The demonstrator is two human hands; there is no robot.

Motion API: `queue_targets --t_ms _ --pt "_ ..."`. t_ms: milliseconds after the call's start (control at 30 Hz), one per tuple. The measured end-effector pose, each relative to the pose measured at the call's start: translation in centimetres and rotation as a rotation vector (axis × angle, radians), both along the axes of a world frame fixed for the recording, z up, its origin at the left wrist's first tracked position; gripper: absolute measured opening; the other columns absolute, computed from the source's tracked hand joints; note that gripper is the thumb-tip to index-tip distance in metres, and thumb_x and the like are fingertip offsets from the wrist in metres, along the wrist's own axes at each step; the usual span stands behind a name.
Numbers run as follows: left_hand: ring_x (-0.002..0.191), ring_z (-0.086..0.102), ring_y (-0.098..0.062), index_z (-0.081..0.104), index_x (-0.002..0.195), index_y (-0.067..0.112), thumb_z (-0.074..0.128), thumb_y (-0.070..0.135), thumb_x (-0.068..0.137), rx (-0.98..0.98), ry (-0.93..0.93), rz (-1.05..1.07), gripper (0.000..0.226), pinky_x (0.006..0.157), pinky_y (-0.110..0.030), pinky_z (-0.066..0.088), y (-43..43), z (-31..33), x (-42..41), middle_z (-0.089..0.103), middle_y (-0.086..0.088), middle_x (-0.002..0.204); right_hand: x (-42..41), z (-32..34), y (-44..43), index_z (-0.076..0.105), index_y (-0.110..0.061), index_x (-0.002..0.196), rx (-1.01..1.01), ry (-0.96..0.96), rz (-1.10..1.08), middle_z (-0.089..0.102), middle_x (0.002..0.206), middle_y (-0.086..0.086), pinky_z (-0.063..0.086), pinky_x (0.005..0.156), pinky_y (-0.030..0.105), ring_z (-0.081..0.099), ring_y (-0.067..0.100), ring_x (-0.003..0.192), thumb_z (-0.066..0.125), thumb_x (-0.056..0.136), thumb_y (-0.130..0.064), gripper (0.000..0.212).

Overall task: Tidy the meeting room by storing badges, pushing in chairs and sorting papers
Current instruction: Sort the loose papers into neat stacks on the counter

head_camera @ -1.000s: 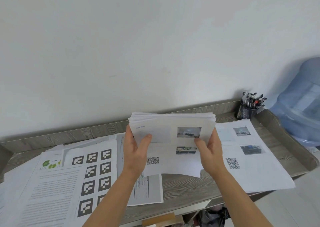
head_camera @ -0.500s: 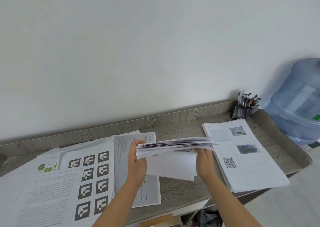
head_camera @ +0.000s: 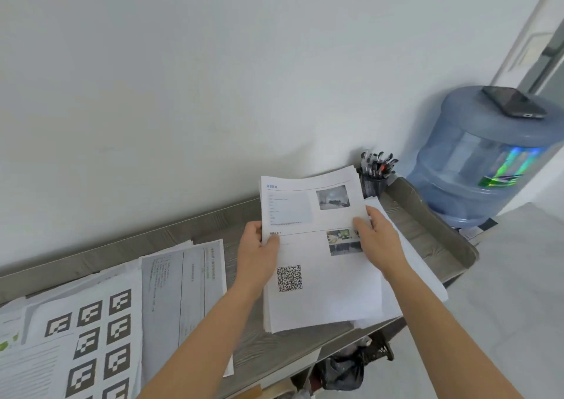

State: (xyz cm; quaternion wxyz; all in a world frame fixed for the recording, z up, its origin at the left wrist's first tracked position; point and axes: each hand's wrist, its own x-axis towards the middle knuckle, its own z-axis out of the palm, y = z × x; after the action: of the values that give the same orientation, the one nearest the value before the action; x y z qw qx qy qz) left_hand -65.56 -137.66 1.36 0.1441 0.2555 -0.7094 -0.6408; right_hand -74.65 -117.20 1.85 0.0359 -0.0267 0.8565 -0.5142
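Head view.

**Obscured:** Below the top page of the stack of papers (head_camera: pixel 320 295), the sheets show only as thin edges. The small print on that page is illegible. The pile (head_camera: pixel 422 279) beneath it, at the right end of the desk (head_camera: pixel 256 346), is largely covered, and 1 corner overhangs the front edge. It cannot be determined whether the stack rests on that pile or is held just off it. The marker sheet (head_camera: pixel 91 331) at the left end is cut off by the frame. A black bag (head_camera: pixel 341 371) under the desk is partly hidden.

**Materials:** The desk is grey wood-grain board with a raised rim at the back and the right end. The papers are white, flat and rectangular. The top page carries small photos and 1 QR code. A dark mesh pen cup (head_camera: pixel 374 183) stands in the back right corner. A blue translucent water bottle (head_camera: pixel 476 166) stands beyond the right end, with a dark phone (head_camera: pixel 512 101) flat on top. A text sheet (head_camera: pixel 183 285) lies between the marker sheet and the stack.

**Grip:** The left hand (head_camera: pixel 256 255) pinches the stack's left edge, thumb on top. The right hand (head_camera: pixel 380 241) clamps the right edge, thumb on the page and fingers round the edge.

**Change:** 0.5 s ago the stack was held edge-on, clear of the right pile. It now faces up over that pile.
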Motion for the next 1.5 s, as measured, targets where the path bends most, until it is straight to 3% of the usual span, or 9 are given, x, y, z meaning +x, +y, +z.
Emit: queue_targets --t_ms 133,333,467,600,833,967,1133,1267,1500 --pt "0.093 0.068 -0.022 0.058 0.104 0.015 0.061 0.006 0.094 0.161 -0.095 -0.035 0.014 0.084 -0.039 0.056 4.4 -1.3 -2.8 0.071 -0.007 0.103 -3.2 -0.5 4.4 0.062 -0.023 0.117 0.088 -0.044 -0.047 0.069 0.108 -0.002 0.049 0.091 0.039 0.062 0.024 0.103 0.047 0.096 -0.023 0.027" --pt "0.091 0.066 -0.014 0.053 0.109 0.015 0.066 0.015 0.093 0.296 -0.174 0.045 0.020 0.080 -0.033 0.054 9.3 -3.9 -6.9 0.067 -0.006 0.113 -8.1 -2.3 8.4 0.044 -0.015 0.147 0.127 -0.088 -0.050 0.055 0.141 0.005 0.042 0.105 0.037 0.053 0.024 0.126 0.055 0.098 -0.026 0.051" --pt "0.124 0.053 -0.014 0.033 0.145 0.021 0.067 0.058 0.082 0.244 -0.257 0.034 0.081 0.110 -0.041 0.040 11.8 -5.6 -7.8 0.054 0.007 0.136 -10.0 -5.8 10.9 0.032 -0.008 0.153 0.298 -0.202 0.011 0.039 0.150 0.019 0.033 0.111 0.042 0.040 0.035 0.136 0.053 0.100 -0.025 0.059" --pt "0.146 0.028 -0.015 0.016 0.157 0.026 0.056 0.068 0.081 0.212 -0.245 0.142 0.095 0.120 -0.047 0.026 13.9 -7.5 -7.0 0.028 0.006 0.159 -9.0 -9.1 12.3 0.037 -0.007 0.147 0.318 -0.252 -0.025 0.046 0.141 0.019 0.035 0.107 0.046 0.043 0.036 0.129 0.050 0.101 -0.028 0.052" --pt "0.127 0.044 -0.002 0.035 0.147 0.031 0.051 0.048 0.099 0.266 -0.224 0.038 0.053 0.114 -0.035 0.035 16.5 -7.6 -7.4 0.042 0.022 0.142 -6.6 -11.0 10.3 0.026 -0.016 0.153 0.510 -0.124 0.016 0.041 0.150 0.012 0.024 0.113 0.052 0.032 0.034 0.138 0.045 0.101 -0.038 0.060" --pt "0.108 0.052 0.007 0.044 0.134 0.028 0.049 0.036 0.103 0.276 -0.196 0.069 0.032 0.091 -0.015 0.040 15.3 -7.2 -7.0 0.053 0.023 0.127 -7.0 -10.8 9.8 0.022 -0.015 0.154 0.581 -0.157 0.004 0.035 0.152 0.018 0.021 0.114 0.052 0.028 0.038 0.140 0.047 0.099 -0.040 0.066" --pt "0.144 0.026 -0.005 0.033 0.153 0.023 0.044 0.046 0.102 -0.122 -0.220 0.044 0.057 0.121 -0.032 0.021 9.9 -6.7 -3.7 0.030 0.008 0.159 -6.7 -10.2 5.8 0.031 -0.013 0.151 0.568 0.015 0.018 0.025 0.158 0.020 0.013 0.117 0.052 0.017 0.037 0.146 0.050 0.098 -0.034 0.061" --pt "0.150 0.015 -0.013 0.030 0.154 0.026 0.035 0.052 0.101 -0.528 -0.329 0.062 0.059 0.124 -0.040 0.013 3.5 -7.4 1.1 0.021 0.003 0.164 -4.8 -9.2 0.4 0.036 -0.015 0.150 0.410 0.109 0.189 0.024 0.159 0.014 0.016 0.117 0.052 0.019 0.032 0.147 0.052 0.099 -0.031 0.056" --pt "0.153 0.000 -0.022 0.020 0.156 0.024 0.017 0.067 0.093 -0.773 -0.576 0.215 0.077 0.124 -0.047 0.001 -5.9 -8.3 13.3 0.008 -0.003 0.166 2.7 -9.8 -9.8 0.040 -0.016 0.146 0.252 0.012 0.543 0.042 0.145 0.009 0.035 0.112 0.044 0.040 0.026 0.133 0.054 0.097 -0.030 0.053"
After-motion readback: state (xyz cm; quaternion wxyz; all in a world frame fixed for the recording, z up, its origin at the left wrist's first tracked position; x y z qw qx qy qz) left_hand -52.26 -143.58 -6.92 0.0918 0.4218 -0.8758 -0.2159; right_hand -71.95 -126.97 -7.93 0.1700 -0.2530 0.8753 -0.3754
